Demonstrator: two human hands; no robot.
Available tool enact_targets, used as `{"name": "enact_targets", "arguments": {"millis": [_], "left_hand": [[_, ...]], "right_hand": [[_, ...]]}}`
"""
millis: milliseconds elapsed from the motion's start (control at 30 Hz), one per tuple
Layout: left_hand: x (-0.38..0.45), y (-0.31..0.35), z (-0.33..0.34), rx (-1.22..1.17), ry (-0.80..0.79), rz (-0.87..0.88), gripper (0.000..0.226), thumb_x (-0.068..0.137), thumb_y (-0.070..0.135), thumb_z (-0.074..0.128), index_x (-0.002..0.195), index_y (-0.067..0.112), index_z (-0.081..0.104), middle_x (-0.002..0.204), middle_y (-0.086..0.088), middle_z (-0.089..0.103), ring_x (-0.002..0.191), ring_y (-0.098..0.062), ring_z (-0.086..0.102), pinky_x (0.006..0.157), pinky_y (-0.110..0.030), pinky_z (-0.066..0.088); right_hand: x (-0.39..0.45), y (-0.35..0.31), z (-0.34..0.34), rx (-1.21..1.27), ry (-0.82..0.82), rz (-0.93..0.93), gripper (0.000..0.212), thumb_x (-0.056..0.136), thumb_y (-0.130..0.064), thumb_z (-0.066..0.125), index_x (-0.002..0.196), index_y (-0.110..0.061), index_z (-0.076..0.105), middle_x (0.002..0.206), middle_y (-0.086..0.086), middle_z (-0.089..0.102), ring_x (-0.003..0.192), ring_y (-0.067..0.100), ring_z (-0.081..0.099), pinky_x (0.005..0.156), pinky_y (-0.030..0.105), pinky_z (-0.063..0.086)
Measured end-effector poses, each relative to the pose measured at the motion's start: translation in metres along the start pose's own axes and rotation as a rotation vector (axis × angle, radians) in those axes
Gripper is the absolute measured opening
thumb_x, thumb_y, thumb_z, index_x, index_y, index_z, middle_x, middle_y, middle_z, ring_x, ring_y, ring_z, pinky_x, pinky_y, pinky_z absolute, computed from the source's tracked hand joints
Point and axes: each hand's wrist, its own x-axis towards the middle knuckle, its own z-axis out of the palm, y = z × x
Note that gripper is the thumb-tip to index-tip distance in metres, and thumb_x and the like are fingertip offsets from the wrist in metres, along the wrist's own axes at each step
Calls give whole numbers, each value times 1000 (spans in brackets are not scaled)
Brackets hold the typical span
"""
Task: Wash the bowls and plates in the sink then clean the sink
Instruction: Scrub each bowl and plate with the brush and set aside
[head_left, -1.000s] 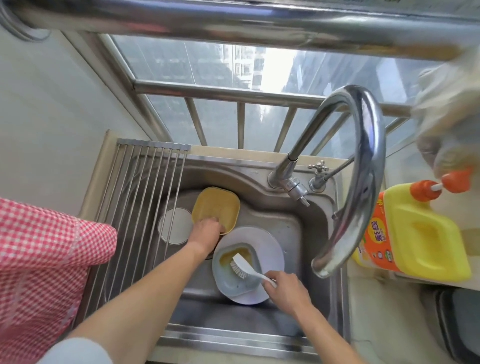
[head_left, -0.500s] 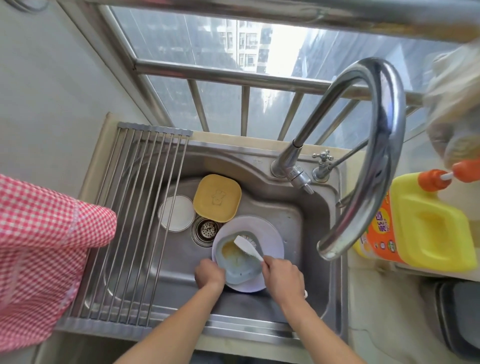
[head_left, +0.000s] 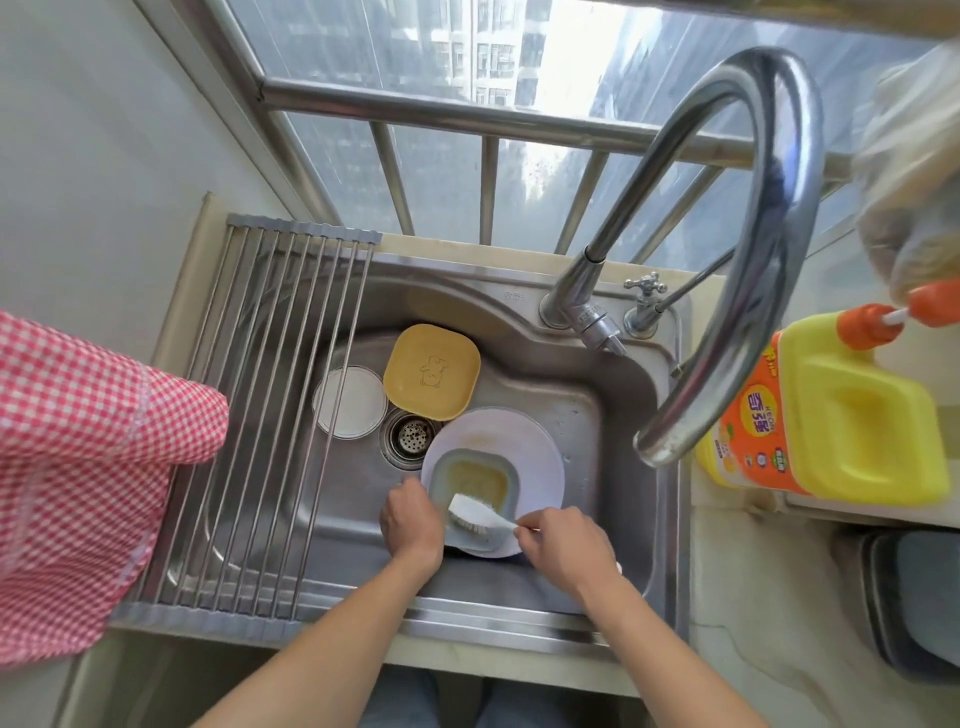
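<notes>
A grey-blue square bowl (head_left: 511, 470) with yellowish residue sits on a pale round plate (head_left: 535, 441) in the steel sink (head_left: 597, 415). My left hand (head_left: 413, 525) grips the bowl's near left rim. My right hand (head_left: 563, 540) holds the handle of a white dish brush (head_left: 475, 512), whose bristle head lies on the bowl's near edge. A yellow square bowl (head_left: 431, 371) and a small white round plate (head_left: 349, 401) lie at the back of the sink beside the drain (head_left: 413, 435).
A roll-up steel drying rack (head_left: 249, 415) covers the sink's left part, with a red checked cloth (head_left: 78, 467) beside it. The curved faucet (head_left: 748, 260) arches over the right side. A yellow detergent jug (head_left: 841, 415) stands on the right counter.
My left hand came back from the yellow bowl to the grey-blue bowl's near rim. The brush moved from the bowl's middle toward its near edge. The camera tilted down and closer.
</notes>
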Motion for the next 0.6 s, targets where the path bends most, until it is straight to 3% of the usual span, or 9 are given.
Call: {"name": "enact_targets", "arguments": {"millis": [167,233,367,500,600], "left_hand": [[-2,-2,1,-143,-82,112,13,84,3,48,78,15,49,79,-17,62,75,-39,61,62,-37,46],[-1,-6,7,-230,-108,126,19,80,3,43,71,20,40,70,-13,58,66,-38,60,59,-39,54],[14,-21,19,-335,-143,102,22,79,6,41,78,27,47,71,-5,59,67,-34,65,55,-46,61],[19,-24,20,-347,-191,139,16,77,4,42,77,20,45,69,-7,55,72,-40,61,54,-49,60],[11,-17,9,-365,-172,177,20,80,-1,43,73,16,38,65,-5,48,67,-39,49,58,-39,56]], "right_hand": [[6,-4,1,48,174,98,28,102,-45,44,108,-31,68,98,6,72,95,36,66,69,36,43],[9,-11,6,113,157,63,28,101,-47,45,109,-33,68,96,4,73,95,35,66,72,36,49],[11,-9,7,186,31,8,30,97,-48,47,111,-36,72,99,0,75,97,31,66,78,37,55],[14,6,2,110,110,36,28,100,-45,46,108,-35,70,96,5,73,95,37,65,75,40,52],[12,7,5,106,145,75,28,101,-46,45,109,-36,69,95,6,73,94,39,65,75,40,53]]}}
